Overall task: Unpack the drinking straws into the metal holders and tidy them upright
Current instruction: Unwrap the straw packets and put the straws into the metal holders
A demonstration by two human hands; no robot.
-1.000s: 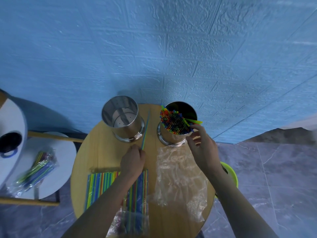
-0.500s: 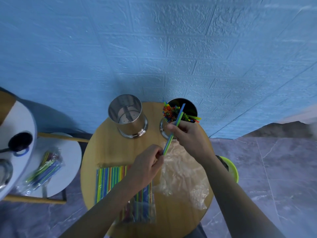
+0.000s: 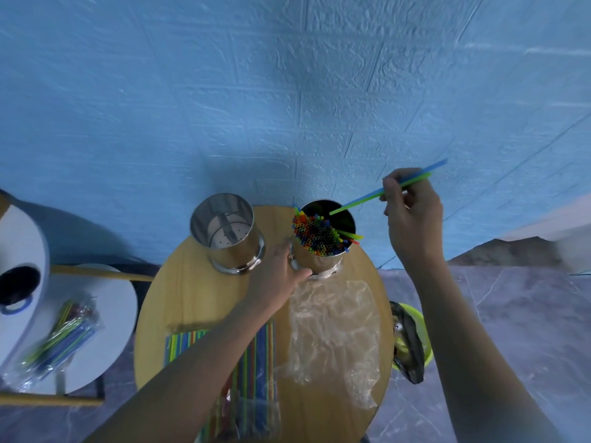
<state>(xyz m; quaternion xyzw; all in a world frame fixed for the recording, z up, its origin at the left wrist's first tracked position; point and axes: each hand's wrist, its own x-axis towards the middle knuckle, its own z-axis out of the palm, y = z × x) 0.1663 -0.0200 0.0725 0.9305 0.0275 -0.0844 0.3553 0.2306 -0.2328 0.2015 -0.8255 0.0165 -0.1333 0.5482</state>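
Two metal holders stand at the far side of the round wooden table. The left holder holds nothing. The right holder is packed with coloured straws standing upright. My right hand is raised above and to the right of it, pinching a blue and a green straw whose lower ends dip into the holder's mouth. My left hand rests against the right holder's base. More straws lie flat in a row near the front edge, partly under my left forearm.
A crumpled clear plastic bag lies on the table's right half. A white side table at the left carries another sealed pack of straws. A green bin sits on the floor to the right. A blue wall stands behind.
My right hand took the blue and green straws from my left hand and lifted them up and right over the full holder. My left hand moved forward to that holder's base.
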